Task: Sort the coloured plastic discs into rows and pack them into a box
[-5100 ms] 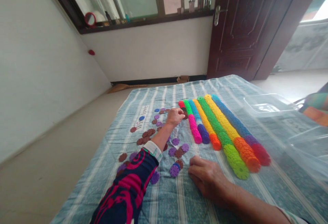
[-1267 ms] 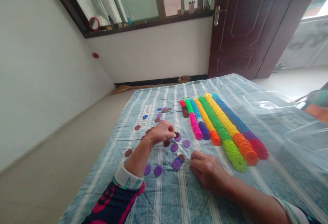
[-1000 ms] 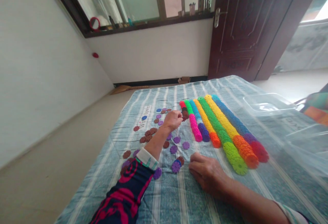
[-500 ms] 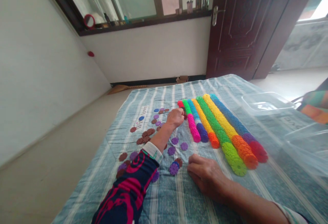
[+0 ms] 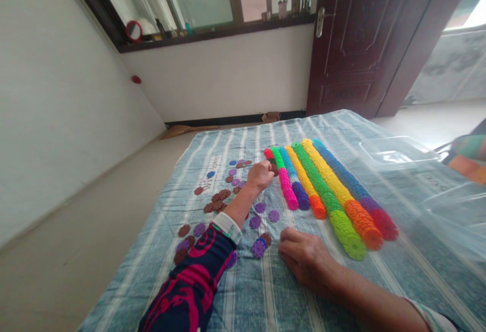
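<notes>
Long rows of stacked plastic discs (image 5: 326, 190) in pink, blue, orange, green, yellow and red lie side by side on a striped blue cloth (image 5: 243, 291). My left hand (image 5: 260, 175) is closed, its fingertips pressed to the short red and brown row (image 5: 271, 160) at the far left end of the rows; what it pinches is hidden. Loose brown and purple discs (image 5: 218, 201) are scattered left of it and under my forearm. My right hand (image 5: 306, 258) rests on the cloth with curled fingers, next to a purple disc (image 5: 258, 248).
A clear plastic box (image 5: 395, 154) and a clear lid (image 5: 451, 210) sit at the right of the cloth. A dark wooden door (image 5: 364, 38), a white wall and a windowsill with bottles stand beyond. Bare floor lies left of the cloth.
My left hand picked a disc from the loose pile near the middle, reached forward to the short row's end and has stayed there. The right hand has not moved.
</notes>
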Tool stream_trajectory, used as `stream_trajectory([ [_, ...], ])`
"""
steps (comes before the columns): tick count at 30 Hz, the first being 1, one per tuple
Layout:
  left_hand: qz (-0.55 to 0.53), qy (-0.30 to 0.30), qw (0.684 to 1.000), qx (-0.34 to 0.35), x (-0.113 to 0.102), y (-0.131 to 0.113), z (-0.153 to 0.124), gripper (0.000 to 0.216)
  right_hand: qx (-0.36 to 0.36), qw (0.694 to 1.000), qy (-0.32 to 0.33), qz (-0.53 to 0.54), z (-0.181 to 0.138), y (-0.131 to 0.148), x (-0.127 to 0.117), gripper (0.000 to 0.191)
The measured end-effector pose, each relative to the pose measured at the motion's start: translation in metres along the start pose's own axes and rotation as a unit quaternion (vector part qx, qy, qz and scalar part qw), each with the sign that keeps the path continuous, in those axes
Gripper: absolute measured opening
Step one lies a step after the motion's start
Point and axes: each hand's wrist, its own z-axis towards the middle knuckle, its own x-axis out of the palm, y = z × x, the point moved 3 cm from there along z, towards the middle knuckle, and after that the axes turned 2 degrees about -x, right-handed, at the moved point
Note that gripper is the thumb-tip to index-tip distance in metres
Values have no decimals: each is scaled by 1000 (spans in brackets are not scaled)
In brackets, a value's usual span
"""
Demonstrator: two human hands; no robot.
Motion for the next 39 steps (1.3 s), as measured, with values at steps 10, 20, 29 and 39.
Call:
stream_trajectory([
  [10, -83, 54, 993, 71, -29, 27, -48, 11, -1, 1000, 4, 12, -1, 0, 0, 28],
  [20, -93, 209, 969, 96, -39, 16, -130, 14, -6, 1000, 6, -3, -4, -3, 1, 27],
  [29, -4, 239, 967, 89, -38, -2, -146, 8, -7, 1000, 0, -4, -2, -3, 1, 27],
  [39, -197, 265, 944, 30, -35, 4, -144, 4, -11, 1000, -1, 5, -1, -3, 3, 26],
])
